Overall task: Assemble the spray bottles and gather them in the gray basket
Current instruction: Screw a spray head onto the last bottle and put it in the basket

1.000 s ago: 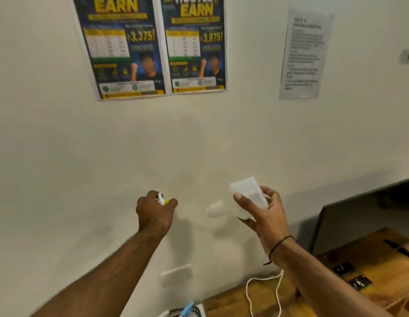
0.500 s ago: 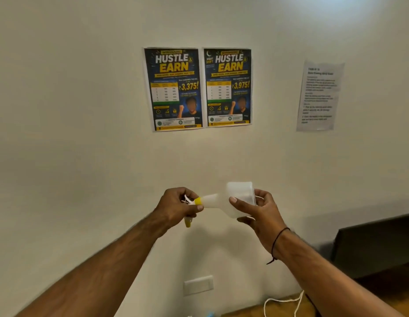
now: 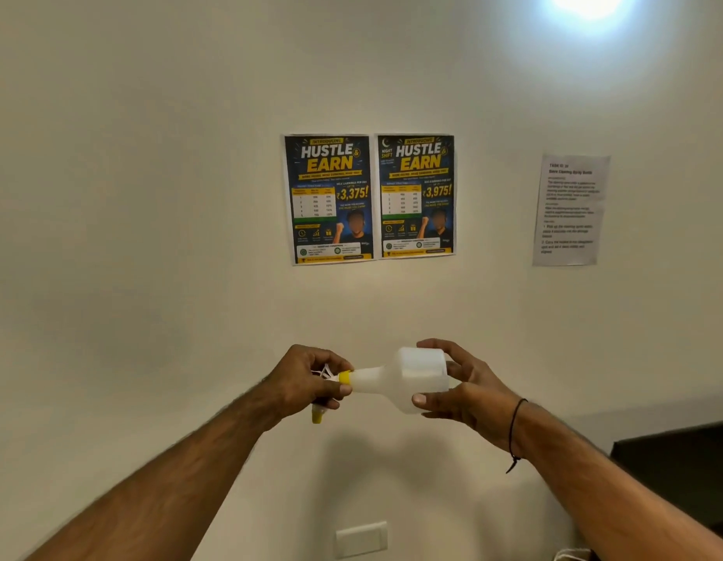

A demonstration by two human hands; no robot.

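A translucent white spray bottle (image 3: pixel 408 378) lies sideways in the air in front of a wall, its neck pointing left. My right hand (image 3: pixel 461 388) grips its wide base. My left hand (image 3: pixel 307 382) is closed around the white-and-yellow spray head (image 3: pixel 343 377), whose yellow collar sits against the bottle's neck and whose yellow nozzle tip (image 3: pixel 316 417) sticks out below my fingers. Most of the spray head is hidden inside my left hand. The gray basket is out of view.
A cream wall fills the view, with two blue-and-yellow posters (image 3: pixel 370 198), a printed sheet (image 3: pixel 570 210) to the right and a white switch plate (image 3: pixel 361 538) low down. A dark panel (image 3: pixel 675 471) stands at the lower right. A light glares at the top right.
The view has tilted upward, so the table dropped out of sight. My hands came together: the spray head, held apart from the bottle a second ago, now meets the bottle's neck.
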